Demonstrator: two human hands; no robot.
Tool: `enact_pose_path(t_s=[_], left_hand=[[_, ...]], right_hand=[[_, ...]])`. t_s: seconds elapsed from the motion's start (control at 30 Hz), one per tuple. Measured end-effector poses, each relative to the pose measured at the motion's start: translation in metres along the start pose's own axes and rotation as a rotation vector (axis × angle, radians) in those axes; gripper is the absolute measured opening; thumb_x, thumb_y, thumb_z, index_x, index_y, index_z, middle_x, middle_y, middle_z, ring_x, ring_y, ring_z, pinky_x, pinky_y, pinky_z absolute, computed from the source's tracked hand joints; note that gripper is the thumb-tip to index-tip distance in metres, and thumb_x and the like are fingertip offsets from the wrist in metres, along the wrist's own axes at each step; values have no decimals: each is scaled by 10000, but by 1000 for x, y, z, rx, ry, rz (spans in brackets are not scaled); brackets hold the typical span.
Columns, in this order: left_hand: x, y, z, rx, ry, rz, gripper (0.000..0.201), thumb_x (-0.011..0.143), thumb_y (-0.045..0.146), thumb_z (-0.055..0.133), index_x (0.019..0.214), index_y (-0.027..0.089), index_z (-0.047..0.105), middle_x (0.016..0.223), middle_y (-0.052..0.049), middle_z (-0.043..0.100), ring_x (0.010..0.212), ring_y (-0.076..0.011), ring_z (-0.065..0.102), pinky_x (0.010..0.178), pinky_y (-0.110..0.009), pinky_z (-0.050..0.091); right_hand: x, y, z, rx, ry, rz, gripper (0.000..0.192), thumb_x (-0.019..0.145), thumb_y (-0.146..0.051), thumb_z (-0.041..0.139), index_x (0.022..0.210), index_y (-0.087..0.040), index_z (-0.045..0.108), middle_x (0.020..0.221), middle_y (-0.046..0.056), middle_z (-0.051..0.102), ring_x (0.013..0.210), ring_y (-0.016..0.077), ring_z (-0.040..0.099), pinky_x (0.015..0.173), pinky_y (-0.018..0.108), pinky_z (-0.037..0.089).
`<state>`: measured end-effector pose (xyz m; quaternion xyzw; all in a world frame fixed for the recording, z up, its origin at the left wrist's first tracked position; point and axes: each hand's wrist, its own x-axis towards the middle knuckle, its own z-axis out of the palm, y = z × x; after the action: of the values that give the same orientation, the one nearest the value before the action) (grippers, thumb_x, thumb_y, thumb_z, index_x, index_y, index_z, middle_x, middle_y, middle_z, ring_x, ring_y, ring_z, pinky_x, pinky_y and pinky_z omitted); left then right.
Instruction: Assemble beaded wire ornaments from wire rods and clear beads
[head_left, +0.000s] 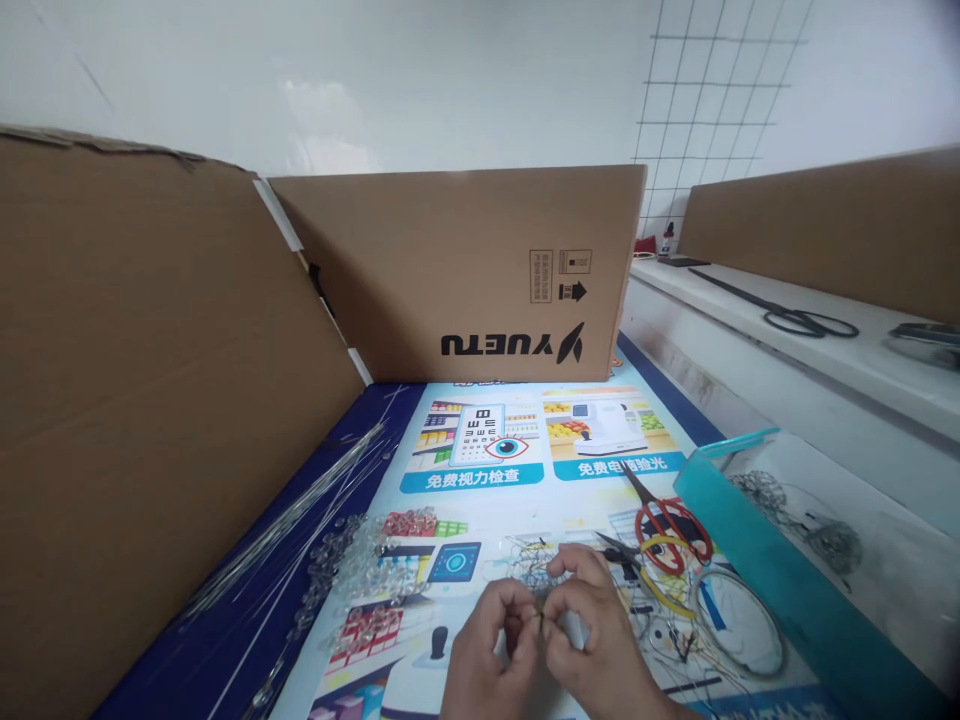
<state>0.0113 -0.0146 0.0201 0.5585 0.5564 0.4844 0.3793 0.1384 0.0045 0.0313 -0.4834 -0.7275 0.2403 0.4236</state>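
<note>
Before a white wall point(465, 80), a blue surface point(165, 672) is overlaid by a printed sheet point(534, 512), blocked beyond by cardboard point(390, 270). Over the sheet's near part, a tiny strand point(541, 613) is pinched between left hand point(491, 645) and right hand point(596, 635), set close together. Beads point(367, 570) are strewn along its left, scissors point(654, 508) laid toward its right.

bare left hand point(476, 645), bare right hand point(600, 635), seemingly bare wrist point(639, 694)

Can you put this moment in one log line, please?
left hand: fingers pinched; right hand: fingers pinched, meeting left; held: thin piece, too small to identify; left side: clear beads; right side: red-handled scissors, teal box
</note>
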Motion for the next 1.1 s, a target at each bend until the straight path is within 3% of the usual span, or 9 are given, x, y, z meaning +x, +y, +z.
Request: enact_pose_path(t_s=[0.17,0.4,0.7,1.1], left_hand=[[7,-4,-1,-374,-73,-216,147,696,245,600,764,176,490,604,50,462,524,-79,385,485,-178,298],[13,-10,-5,-544,-94,-306,288,653,368,689,781,182,509,591,63,456,488,-56,333,460,-166,267],[14,-13,-3,-596,-81,-330,270,669,343,691,769,173,508,552,70,491,458,-42,336,458,-163,256],[11,-13,-2,-593,-22,-359,307,650,364,702,779,170,502,544,66,487,449,-49,330,457,-175,243]], right_hand=[[2,0,0,25,24,-64,190,553,-5,484,605,-187,506,926,41,476,976,227,466,831,371,406],[2,3,-3,-12,44,-187,183,669,-30,475,714,-202,518,941,53,483,973,226,467,816,397,427],[1,2,-12,-257,19,-426,195,738,-17,462,796,-173,565,1019,106,497,1059,283,434,832,473,429],[2,6,-10,-317,-47,-475,202,756,-12,452,796,-176,563,1044,115,542,1120,299,436,815,484,465]])
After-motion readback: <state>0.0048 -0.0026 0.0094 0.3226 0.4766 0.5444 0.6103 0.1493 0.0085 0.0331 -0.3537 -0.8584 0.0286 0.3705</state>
